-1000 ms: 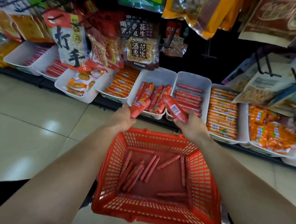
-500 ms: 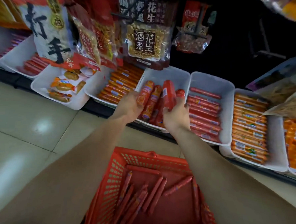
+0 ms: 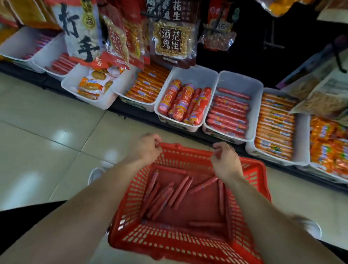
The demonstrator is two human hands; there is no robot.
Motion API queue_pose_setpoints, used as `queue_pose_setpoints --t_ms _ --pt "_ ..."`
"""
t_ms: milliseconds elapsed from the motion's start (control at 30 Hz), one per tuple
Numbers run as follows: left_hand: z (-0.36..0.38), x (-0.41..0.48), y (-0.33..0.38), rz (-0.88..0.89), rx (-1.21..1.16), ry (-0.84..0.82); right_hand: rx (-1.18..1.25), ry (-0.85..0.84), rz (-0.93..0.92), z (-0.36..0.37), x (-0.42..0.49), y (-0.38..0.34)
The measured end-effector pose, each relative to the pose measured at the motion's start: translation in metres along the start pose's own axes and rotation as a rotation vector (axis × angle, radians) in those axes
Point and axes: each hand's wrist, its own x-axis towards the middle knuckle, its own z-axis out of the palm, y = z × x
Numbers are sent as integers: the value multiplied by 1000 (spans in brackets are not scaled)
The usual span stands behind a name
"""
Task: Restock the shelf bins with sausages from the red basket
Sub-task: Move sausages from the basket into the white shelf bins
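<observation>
The red basket sits on the floor in front of me with several thin red sausages lying loose on its bottom. My left hand hovers at the basket's far left rim, fingers loosely curled and holding nothing. Above the far rim, further right, my right hand also hangs empty with relaxed fingers. Straight ahead, a white shelf bin holds several thick orange-red sausages side by side. The bin to its right carries thin red sausages.
More white bins line the low shelf: orange sausages to the left, orange packs to the right. Snack bags hang above the bins. Pale floor tiles spread to the left.
Both hands let go of the thick sausages, which now lie in the middle bin. The hands have drawn back empty to the basket's far rim.
</observation>
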Motion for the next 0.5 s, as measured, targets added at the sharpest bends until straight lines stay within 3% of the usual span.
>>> queue_pose_setpoints --t_ms 167,367,500 --pt "47 -63 -14 65 172 -133 -52 -145 69 2 -45 79" --pt "104 -82 -32 -32 443 -438 -219 -366 250 31 -61 154" --pt "132 -77 -52 -117 428 -487 -205 -413 321 60 -56 166"
